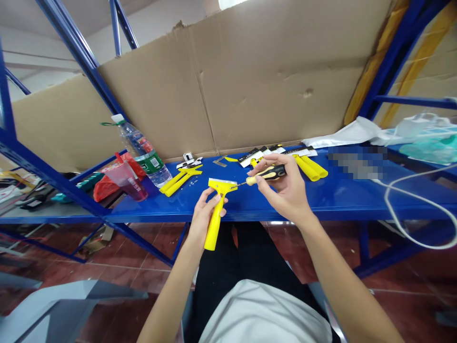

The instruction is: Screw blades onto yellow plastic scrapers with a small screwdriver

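Note:
My left hand (206,210) is closed around the neck of a yellow scraper (214,224), whose handle points down toward my lap. A metal blade strip runs along the top of its head. In my right hand (285,190) is a screwdriver (267,175) with a black and cream handle, held nearly level. The screwdriver's tip meets the right side of the scraper head, where a small screw seems to sit. More yellow scraper handles (310,167) lie to the right behind my right hand, and others (180,180) lie to the left.
On the blue table (342,195) stand a water bottle (150,157) and a pink cup (130,181). Packaged blades (252,157) lie along the cardboard wall (250,85). A white cable (392,209) loops over the right edge. Blue posts (103,95) frame the left side.

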The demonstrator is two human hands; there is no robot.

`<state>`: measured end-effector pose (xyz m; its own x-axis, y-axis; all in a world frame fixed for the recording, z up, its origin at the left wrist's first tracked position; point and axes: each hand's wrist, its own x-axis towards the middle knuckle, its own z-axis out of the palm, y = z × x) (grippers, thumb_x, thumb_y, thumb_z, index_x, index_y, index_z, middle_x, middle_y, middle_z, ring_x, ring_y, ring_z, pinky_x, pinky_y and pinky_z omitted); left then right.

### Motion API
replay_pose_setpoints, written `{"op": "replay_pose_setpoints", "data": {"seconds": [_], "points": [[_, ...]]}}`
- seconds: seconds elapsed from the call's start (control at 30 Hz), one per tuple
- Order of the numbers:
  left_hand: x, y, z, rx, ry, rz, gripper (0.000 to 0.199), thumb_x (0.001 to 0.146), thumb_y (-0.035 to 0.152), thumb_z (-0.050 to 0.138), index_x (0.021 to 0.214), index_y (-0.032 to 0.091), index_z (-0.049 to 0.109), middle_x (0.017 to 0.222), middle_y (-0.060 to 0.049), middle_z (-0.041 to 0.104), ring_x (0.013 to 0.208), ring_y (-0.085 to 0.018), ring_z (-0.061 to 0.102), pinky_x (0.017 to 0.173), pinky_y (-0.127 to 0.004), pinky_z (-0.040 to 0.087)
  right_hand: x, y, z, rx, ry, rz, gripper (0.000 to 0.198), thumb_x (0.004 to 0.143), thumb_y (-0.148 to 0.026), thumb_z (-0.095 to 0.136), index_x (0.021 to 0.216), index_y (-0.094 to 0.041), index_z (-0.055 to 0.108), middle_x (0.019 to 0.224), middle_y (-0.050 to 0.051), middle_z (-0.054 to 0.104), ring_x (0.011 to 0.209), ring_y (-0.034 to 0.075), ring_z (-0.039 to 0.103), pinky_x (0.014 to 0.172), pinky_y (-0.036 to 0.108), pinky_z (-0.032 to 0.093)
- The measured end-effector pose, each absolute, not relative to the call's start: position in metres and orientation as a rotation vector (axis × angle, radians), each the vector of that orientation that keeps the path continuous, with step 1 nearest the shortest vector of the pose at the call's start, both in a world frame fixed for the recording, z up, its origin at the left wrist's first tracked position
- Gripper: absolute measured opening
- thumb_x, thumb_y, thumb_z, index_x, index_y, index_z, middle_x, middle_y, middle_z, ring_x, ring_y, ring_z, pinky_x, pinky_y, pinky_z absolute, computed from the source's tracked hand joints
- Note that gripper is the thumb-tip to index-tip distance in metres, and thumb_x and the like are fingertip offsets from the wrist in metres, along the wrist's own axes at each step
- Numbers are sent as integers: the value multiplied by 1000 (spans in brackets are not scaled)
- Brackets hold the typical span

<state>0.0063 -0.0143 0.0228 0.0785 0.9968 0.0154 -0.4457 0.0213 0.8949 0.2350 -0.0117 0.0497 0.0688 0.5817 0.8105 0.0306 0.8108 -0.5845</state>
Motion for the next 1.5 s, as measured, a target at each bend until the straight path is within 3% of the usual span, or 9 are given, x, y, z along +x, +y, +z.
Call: {"op": "replay_pose_setpoints", "data": {"seconds": [0.23, 0.47, 0.67, 0.8, 0.97, 1.13, 1.27, 1.43, 1.5], "points": [[10, -13, 21, 811, 726, 1397, 63, 75, 22, 96, 127, 21, 62, 105, -7, 72, 86, -16, 73, 52, -16, 48, 236, -9, 48, -552, -1449, 277, 38, 99, -28, 82, 131, -29, 61, 111, 3, 73, 100, 22, 81, 79, 34, 71], [6, -14, 23, 807, 781, 1348, 61, 78, 27, 96, 128, 24, 60, 104, -5, 72, 76, -12, 69, 54, -16, 49, 238, -10, 48, -531, -1598, 384, 47, 105, -30, 73, 146, -31, 51, 142, 10, 68, 126, 27, 76, 102, 44, 69], [6, -14, 21, 817, 776, 1339, 63, 78, 27, 96, 130, 24, 60, 105, -5, 72, 79, -13, 71, 54, -16, 48, 242, -11, 50, -660, -1546, 133, 32, 99, -34, 81, 125, -28, 61, 116, 7, 75, 105, 26, 79, 95, 46, 69], [8, -15, 22, 814, 773, 1350, 62, 76, 27, 97, 125, 23, 60, 106, -5, 72, 78, -13, 70, 53, -17, 48, 244, -13, 52, -581, -1622, 329, 44, 102, -30, 77, 141, -30, 55, 141, 10, 69, 124, 28, 76, 108, 48, 65], [8, -12, 20, 810, 751, 1378, 64, 73, 26, 98, 125, 23, 60, 102, -5, 71, 80, -13, 71, 52, -16, 46, 242, -12, 50, -615, -1588, 197, 36, 100, -28, 81, 130, -29, 60, 115, 5, 76, 105, 25, 80, 100, 45, 67], [7, -10, 16, 809, 753, 1380, 62, 75, 26, 97, 125, 23, 62, 104, -5, 72, 85, -15, 72, 52, -16, 46, 239, -13, 50, -577, -1620, 353, 43, 105, -33, 74, 142, -30, 53, 137, 10, 70, 124, 28, 76, 105, 47, 66], [8, -8, 14, 811, 722, 1407, 61, 74, 23, 96, 125, 22, 63, 107, -5, 71, 87, -15, 73, 52, -16, 46, 239, -12, 48, -605, -1593, 241, 38, 101, -32, 79, 132, -30, 58, 115, 5, 76, 108, 26, 80, 101, 47, 67], [5, -8, 15, 802, 745, 1417, 61, 74, 24, 96, 125, 22, 62, 104, -6, 72, 87, -16, 72, 52, -16, 46, 239, -12, 50, -584, -1630, 374, 40, 105, -36, 73, 139, -29, 53, 144, 12, 66, 124, 27, 76, 105, 47, 67], [3, -8, 16, 813, 755, 1386, 62, 76, 26, 96, 127, 23, 62, 103, -6, 72, 86, -16, 72, 53, -16, 47, 239, -13, 51, -595, -1637, 373, 35, 105, -37, 74, 134, -28, 57, 135, 11, 71, 118, 27, 77, 103, 47, 68]]}}
